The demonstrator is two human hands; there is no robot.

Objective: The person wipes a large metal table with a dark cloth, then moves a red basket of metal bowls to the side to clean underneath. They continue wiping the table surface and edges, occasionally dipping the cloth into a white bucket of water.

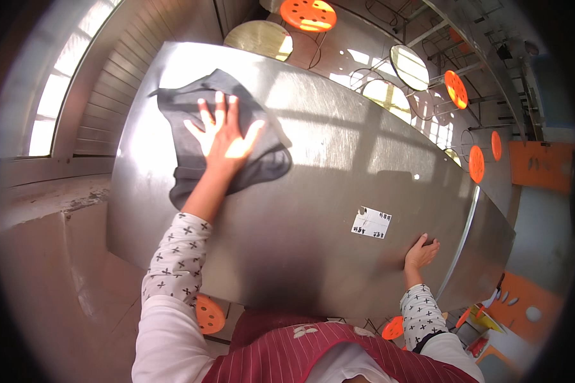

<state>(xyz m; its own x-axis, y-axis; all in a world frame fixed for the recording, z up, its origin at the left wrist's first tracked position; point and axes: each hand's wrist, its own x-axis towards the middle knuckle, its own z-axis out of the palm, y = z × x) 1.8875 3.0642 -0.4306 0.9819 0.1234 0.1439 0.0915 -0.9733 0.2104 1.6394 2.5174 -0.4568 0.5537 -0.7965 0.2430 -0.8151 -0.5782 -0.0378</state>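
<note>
Spread flat with fingers apart, my left hand [223, 139] presses on a dark grey cloth [263, 163]. The cloth lies rumpled at the far left of a stainless steel table [297, 220], and one of its corners is folded over. My right hand [420, 253] rests on the bare metal at the right, its fingers slightly curled and nothing in it. A white paper label [371, 222] bearing writing is stuck to the tabletop, a little to the left of my right hand.
Orange stools [308, 14] with holed seats stand beyond the table, and another stool [210, 314] is tucked near its front edge. Round mirror-like stool seats [258, 39] line the far side. A windowed wall [108, 95] borders the left end. A second metal table [486, 249] adjoins at right.
</note>
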